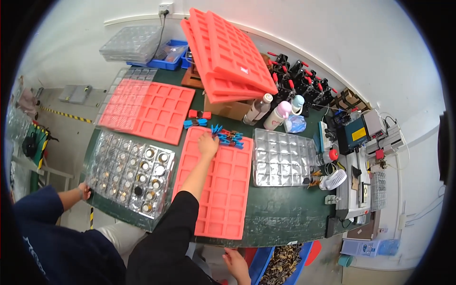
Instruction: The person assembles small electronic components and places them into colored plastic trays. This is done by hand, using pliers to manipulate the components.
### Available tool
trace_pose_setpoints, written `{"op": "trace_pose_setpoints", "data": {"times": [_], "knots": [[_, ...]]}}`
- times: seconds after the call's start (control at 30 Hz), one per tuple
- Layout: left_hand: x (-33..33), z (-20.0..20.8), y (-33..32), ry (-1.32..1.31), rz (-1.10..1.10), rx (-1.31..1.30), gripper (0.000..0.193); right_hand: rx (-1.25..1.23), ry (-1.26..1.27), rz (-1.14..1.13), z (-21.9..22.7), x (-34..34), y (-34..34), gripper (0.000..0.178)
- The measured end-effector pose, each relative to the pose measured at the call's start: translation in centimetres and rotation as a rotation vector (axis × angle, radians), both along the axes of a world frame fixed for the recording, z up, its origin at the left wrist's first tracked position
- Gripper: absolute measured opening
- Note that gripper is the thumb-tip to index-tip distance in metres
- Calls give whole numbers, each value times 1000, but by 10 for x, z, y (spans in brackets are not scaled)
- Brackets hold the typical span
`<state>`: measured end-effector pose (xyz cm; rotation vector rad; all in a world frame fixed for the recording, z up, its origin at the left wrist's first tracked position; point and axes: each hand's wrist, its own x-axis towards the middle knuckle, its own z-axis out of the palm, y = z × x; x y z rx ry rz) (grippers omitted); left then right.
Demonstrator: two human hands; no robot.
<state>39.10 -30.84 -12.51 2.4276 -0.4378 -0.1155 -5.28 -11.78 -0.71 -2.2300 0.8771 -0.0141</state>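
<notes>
My left hand (208, 144), at the end of a black sleeve, reaches over a coral foam tray (223, 199) with square pockets. Its fingers are closed on a blue spring clip (216, 129) at the left end of a heap of blue clips (232, 138) on the tray's far part. Low in the picture, at the table's near edge, my right hand (236, 265) holds nothing, its fingers loosely apart. Left of the foam tray lies a clear plastic tray (130, 173) with round metallic pieces in its pockets. A co-worker's hand (84, 191) touches its left edge.
An empty clear tray (284, 159) lies to the right. Behind are another coral tray (166, 109), red and blue clips (197, 118), stacked coral trays (237, 52), bottles (277, 115) and black toggle clamps (299, 78). A blue bin (261, 266) of small parts stands below the table.
</notes>
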Motion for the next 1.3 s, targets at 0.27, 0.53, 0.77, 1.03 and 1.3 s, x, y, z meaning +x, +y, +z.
{"op": "trace_pose_setpoints", "data": {"times": [0.27, 0.53, 0.77, 1.03, 1.3], "knots": [[30, 15, 16, 354, -149, 34, 40, -11, 103, 40, 22, 42, -26, 32], [-127, 73, 144, 955, -304, -863, 37, 17, -216, -88, 62, 84, -68, 42], [-264, 167, 220, 1026, -502, -784, 42, -128, -281, -133, 120, 103, -100, 32], [-345, 188, 276, 1008, -746, -526, 37, -412, -287, 105, 108, 11, -51, 44], [-401, 114, 344, 1063, -173, -590, 36, -264, -247, -272, 26, -97, -23, 38]]}}
